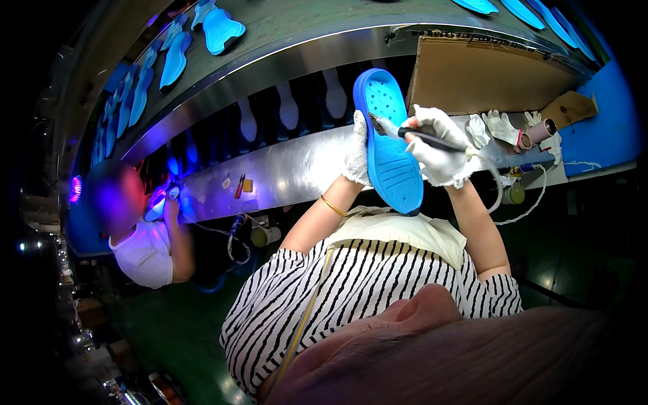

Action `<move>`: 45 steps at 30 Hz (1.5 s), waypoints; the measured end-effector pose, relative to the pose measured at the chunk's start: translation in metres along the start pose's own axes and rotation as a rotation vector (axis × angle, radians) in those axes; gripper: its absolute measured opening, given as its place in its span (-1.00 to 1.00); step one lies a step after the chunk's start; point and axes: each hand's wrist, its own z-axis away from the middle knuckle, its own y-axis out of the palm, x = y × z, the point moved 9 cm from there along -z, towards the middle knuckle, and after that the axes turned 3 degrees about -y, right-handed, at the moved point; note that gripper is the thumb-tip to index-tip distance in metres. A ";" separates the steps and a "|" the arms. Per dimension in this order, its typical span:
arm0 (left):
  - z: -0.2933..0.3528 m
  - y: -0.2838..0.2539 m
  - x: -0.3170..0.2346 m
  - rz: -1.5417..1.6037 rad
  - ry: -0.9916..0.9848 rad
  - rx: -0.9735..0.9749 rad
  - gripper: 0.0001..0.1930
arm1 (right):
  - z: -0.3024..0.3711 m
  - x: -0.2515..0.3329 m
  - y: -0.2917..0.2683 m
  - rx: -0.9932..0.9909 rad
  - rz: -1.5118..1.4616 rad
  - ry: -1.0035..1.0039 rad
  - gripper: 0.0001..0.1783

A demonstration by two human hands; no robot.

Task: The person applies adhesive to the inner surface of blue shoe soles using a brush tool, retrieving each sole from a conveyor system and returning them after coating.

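striped shirt (378,283) sits closest, below both gloved hands. left hand (356,152) has its grip pinching a blue shoe sole (390,145) above the bench (283,169). right hand (439,145) has its grip pressed around a thin brush (415,135) touching it.

— Behind the steel counter (283,169)?
— Curved conveyor belt (290,27), a cardboard sheet (472,74) leaning at right.
— Light?
— Violet glow at left, green floor (175,324) below, dark elsewhere.

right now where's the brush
In the head view, right of centre: the right hand holds the brush against the blue sole.
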 end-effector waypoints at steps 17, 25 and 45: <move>-0.009 -0.021 -0.039 0.053 0.111 -0.080 -0.06 | 0.025 0.010 0.036 0.226 0.319 -0.038 -0.76; 0.013 0.040 -0.033 0.247 0.076 0.161 0.09 | -0.001 -0.007 -0.016 0.003 0.155 0.156 -0.84; 0.004 0.040 -0.068 -0.040 0.281 0.155 0.02 | 0.028 0.008 0.040 0.078 0.036 0.133 -0.86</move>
